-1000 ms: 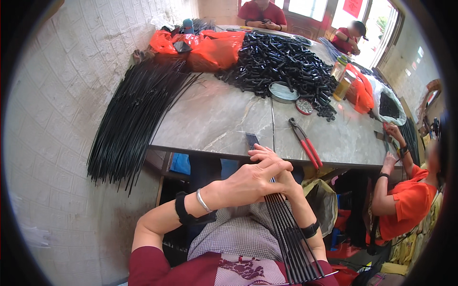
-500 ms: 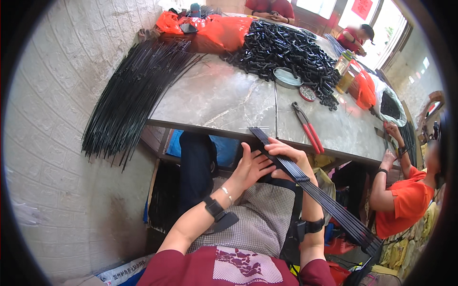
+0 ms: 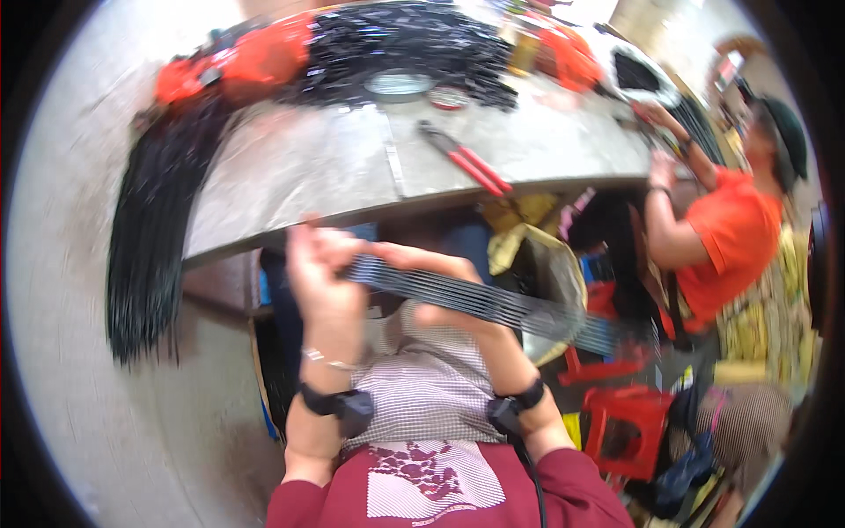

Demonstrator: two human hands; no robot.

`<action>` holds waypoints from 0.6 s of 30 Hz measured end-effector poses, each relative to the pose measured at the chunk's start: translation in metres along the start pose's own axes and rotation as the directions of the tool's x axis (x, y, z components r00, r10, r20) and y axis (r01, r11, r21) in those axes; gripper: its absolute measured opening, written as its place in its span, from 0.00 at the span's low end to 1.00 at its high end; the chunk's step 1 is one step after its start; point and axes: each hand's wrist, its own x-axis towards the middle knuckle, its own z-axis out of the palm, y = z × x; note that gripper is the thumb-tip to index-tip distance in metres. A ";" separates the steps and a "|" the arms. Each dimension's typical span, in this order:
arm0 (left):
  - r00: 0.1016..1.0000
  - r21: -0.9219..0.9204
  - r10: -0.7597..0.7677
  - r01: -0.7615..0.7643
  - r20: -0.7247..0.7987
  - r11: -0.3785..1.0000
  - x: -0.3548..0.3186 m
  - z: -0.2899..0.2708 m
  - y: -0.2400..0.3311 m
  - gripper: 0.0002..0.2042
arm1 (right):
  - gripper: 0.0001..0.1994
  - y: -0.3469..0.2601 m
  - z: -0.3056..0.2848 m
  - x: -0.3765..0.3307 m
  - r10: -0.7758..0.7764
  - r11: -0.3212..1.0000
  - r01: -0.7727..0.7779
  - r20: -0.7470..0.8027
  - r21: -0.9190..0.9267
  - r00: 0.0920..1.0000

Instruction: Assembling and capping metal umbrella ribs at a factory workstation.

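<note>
A flat bundle of thin black rods (image 3: 493, 300) slants across in front of me, its far right end smeared by motion. My right hand (image 3: 444, 268) grips it near its left end, fingers over the top and thumb below. At that left end, my left hand (image 3: 324, 268) is closed around the tips, with its fingers bent and partly blurred. Both hands are above my lap, just short of the table's front edge. Beyond them on the table lie pliers with red handles (image 3: 466, 160).
The grey table (image 3: 304, 167) bears a heap of black parts (image 3: 396, 44), a round dish (image 3: 398, 84) and orange-red bags (image 3: 268, 57). Long black rods (image 3: 163, 238) hang over its left end. At right are a co-worker in orange (image 3: 717, 220) and a red stool (image 3: 625, 431).
The view has turned right. My left hand, previously spread beside the bundle, has closed at its end. The bundle has swung from a steep slant to a flatter one, with my right hand still on it.
</note>
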 end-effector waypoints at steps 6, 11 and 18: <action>0.782 0.106 0.332 -0.448 0.527 0.888 -0.022 0.058 0.108 0.10 | 0.23 0.024 0.081 0.017 0.097 0.956 -0.120 0.098 0.266 0.990; 0.657 0.236 0.408 -0.667 0.634 0.707 -0.061 0.095 0.142 0.09 | 0.15 -0.017 0.083 -0.001 0.053 0.984 -0.016 0.207 -0.176 0.977; 0.699 0.535 0.481 -0.715 0.529 0.450 -0.080 0.128 0.094 0.07 | 0.33 -0.009 0.032 0.021 -0.150 0.761 0.199 0.131 -0.617 0.980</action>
